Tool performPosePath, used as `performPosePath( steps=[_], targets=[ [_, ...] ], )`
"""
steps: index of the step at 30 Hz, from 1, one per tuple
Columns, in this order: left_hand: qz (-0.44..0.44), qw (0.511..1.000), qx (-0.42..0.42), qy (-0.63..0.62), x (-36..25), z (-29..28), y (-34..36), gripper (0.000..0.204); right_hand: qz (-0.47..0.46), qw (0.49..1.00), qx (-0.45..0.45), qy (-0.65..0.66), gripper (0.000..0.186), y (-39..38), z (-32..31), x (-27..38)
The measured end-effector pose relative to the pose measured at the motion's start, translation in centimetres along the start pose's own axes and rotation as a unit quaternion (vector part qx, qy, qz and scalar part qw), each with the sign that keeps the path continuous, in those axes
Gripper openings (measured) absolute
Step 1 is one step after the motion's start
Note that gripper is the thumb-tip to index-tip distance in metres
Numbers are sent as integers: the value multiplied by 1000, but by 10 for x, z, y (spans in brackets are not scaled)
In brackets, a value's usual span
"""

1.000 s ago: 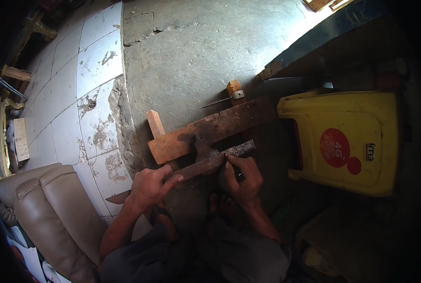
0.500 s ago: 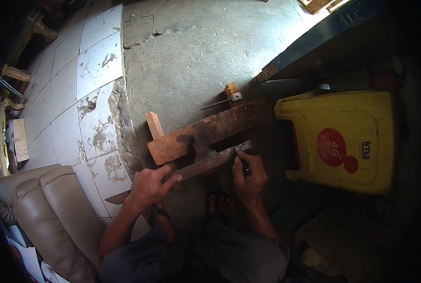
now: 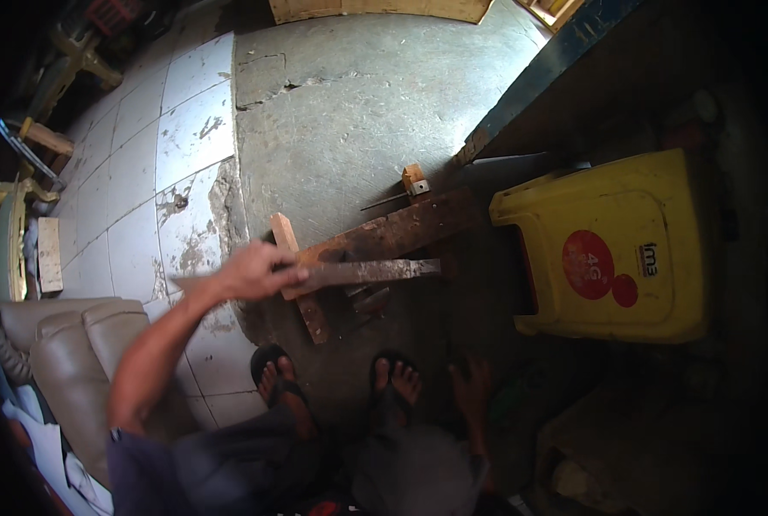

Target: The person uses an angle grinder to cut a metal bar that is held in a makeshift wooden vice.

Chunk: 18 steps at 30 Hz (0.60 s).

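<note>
My left hand (image 3: 261, 268) is closed around a long, flat, worn brown-grey bar (image 3: 375, 272). One end of the bar reaches right past the hand; a thin, tapering end (image 3: 193, 282) sticks out on the left. Below it, a wooden frame rests low on the floor, made of a rust-brown plank (image 3: 392, 230) with a short crosspiece (image 3: 312, 320) at its left. Down in shadow, right of my right foot, my right hand (image 3: 471, 385) has its fingers apart, and I make out nothing in them.
A yellow plastic stool (image 3: 659, 249) lies on its side at the right. Beyond the plank sits a wood block with a metal fitting (image 3: 415, 181). A brown padded seat (image 3: 78, 361) stands at lower left, and a dark blue board (image 3: 547, 77) leans in at upper right.
My left hand has lifted up and away with the bar, which now lies more level across the view. My right hand has let go of the bar's right end and dropped toward me.
</note>
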<state>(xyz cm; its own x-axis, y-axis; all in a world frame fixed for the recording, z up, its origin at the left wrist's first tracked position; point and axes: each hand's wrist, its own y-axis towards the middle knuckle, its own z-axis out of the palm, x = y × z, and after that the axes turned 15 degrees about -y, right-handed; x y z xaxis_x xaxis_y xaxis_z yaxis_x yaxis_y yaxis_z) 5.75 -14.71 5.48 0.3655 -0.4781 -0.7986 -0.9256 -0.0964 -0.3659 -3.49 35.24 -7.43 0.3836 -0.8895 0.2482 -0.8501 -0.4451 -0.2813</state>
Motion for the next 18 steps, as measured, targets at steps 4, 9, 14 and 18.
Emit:
performPosePath(
  steps=[4, 9, 14, 18],
  targets=[
    [26, 996, 26, 86, -6, -44, 29, 51, 182, 960, -158, -139, 54, -57, 7, -52],
    [-35, 970, 93, 221, -48, -61, 88, 52, 362, 918, -156, 50, 84, -89, 27, -141],
    [64, 948, 129, 283, -34, -36, 142, 59, 374, 920, -8, 113, 97, -66, 41, -141],
    [165, 923, 140, 319, -41, 10, 191, 54, 348, 920, 1, 178, 91, -67, 50, -169]
  ],
)
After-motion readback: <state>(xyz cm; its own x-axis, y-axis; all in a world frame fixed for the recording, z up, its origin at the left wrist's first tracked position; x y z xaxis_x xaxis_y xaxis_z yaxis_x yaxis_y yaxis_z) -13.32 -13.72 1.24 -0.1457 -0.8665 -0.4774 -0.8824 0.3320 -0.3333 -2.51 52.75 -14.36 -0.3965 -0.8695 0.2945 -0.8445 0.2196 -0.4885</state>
